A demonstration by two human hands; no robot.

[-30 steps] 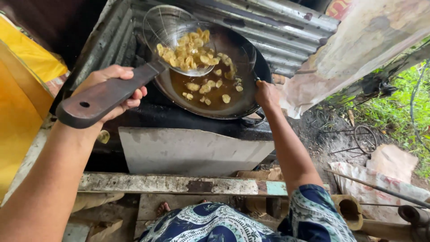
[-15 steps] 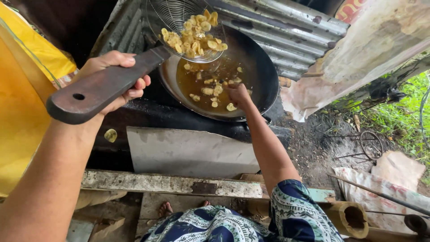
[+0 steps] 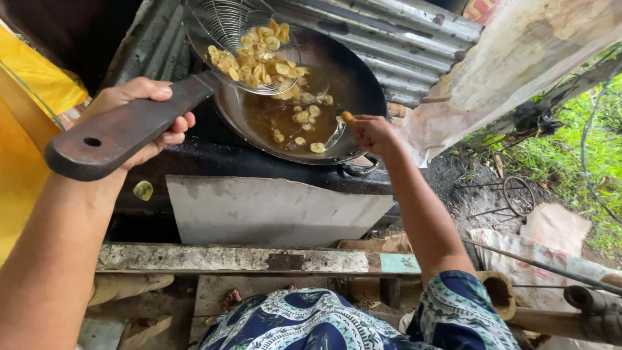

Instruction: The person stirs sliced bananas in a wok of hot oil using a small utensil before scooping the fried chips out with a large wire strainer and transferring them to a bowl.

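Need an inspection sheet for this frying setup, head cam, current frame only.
Surface: dark, sooty stove top with a pale slab leaning against its front; worn wooden plank below.
Job's things: black wok holding brown oil with pale round chips floating; wire skimmer loaded with chips, held above the wok's far side.
Clutter: one stray chip on the stove's left edge.
Grippers: left hand grips the skimmer's flat wooden handle; right hand at the wok's near rim, pinching one chip in its fingers.
Cables: thin dark wires hanging at right.
Surroundings: corrugated metal sheet behind, yellow sheet at left, grass at right.
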